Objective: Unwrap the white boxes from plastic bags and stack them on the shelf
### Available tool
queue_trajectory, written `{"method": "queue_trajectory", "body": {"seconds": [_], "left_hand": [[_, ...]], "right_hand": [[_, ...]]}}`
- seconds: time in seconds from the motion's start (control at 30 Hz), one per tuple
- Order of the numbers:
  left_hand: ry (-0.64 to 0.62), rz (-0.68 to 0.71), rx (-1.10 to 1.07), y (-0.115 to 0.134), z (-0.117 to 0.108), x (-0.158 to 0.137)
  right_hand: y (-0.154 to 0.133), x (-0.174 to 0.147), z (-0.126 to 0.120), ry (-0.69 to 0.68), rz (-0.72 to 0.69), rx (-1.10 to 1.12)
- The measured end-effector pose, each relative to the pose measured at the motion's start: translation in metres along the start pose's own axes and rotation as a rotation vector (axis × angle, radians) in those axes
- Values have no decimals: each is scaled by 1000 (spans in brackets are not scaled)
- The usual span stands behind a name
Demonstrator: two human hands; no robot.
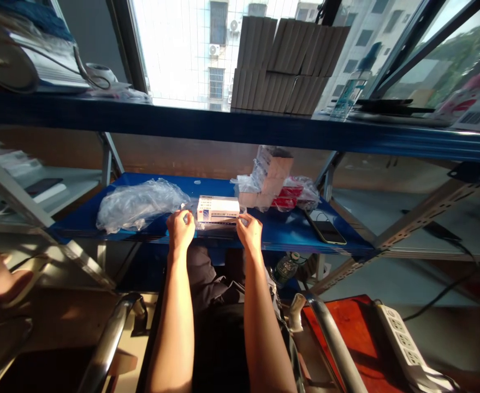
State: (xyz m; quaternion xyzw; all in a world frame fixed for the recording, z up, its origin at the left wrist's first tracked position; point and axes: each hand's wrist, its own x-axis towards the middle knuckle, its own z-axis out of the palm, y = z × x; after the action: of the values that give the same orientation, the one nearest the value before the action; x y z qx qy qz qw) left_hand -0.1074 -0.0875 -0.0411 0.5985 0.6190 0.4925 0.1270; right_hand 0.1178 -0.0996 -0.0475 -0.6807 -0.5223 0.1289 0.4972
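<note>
Forearms (pixel 178 322), hands (pixel 181 232) @ closed ctn (pixel 218 209) ends

Twos and ones

One left hand (pixel 181 232), one right hand (pixel 250 232), one white box (pixel 218 209) between. Two see-through bottles (pixel 286 270): one near two o'clock, one near five. One phone (pixel 327 228) on the low blue shelf (pixel 283 232), near four. One power strip (pixel 401 338) near four.

Carton (pixel 218 209), centre: smooth printed card. Plastic bag (pixel 141 204), left of centre: glossy, crinkled. Armrest (pixel 111 338), lower left: looks polished metal.
</note>
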Motion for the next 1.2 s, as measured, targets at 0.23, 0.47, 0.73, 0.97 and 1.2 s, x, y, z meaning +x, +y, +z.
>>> {"method": "queue_trajectory", "body": {"seconds": [0.23, 0.47, 0.73, 0.97, 1.2], "left_hand": [[108, -5, -271, 9, 15, 9], [78, 27, -651, 56, 1, 40], [52, 12, -298, 74, -53, 79], [-126, 54, 296, 79, -81, 90], [-294, 89, 149, 96, -91, 90]], "right_hand": [[-9, 13, -6, -51, 52, 366], [-33, 31, -17, -165, 79, 687], [-67, 65, -55, -197, -132, 720], [-93, 71, -48, -126, -412, -231], [-92, 116, -63, -671, -454, -528]]}}
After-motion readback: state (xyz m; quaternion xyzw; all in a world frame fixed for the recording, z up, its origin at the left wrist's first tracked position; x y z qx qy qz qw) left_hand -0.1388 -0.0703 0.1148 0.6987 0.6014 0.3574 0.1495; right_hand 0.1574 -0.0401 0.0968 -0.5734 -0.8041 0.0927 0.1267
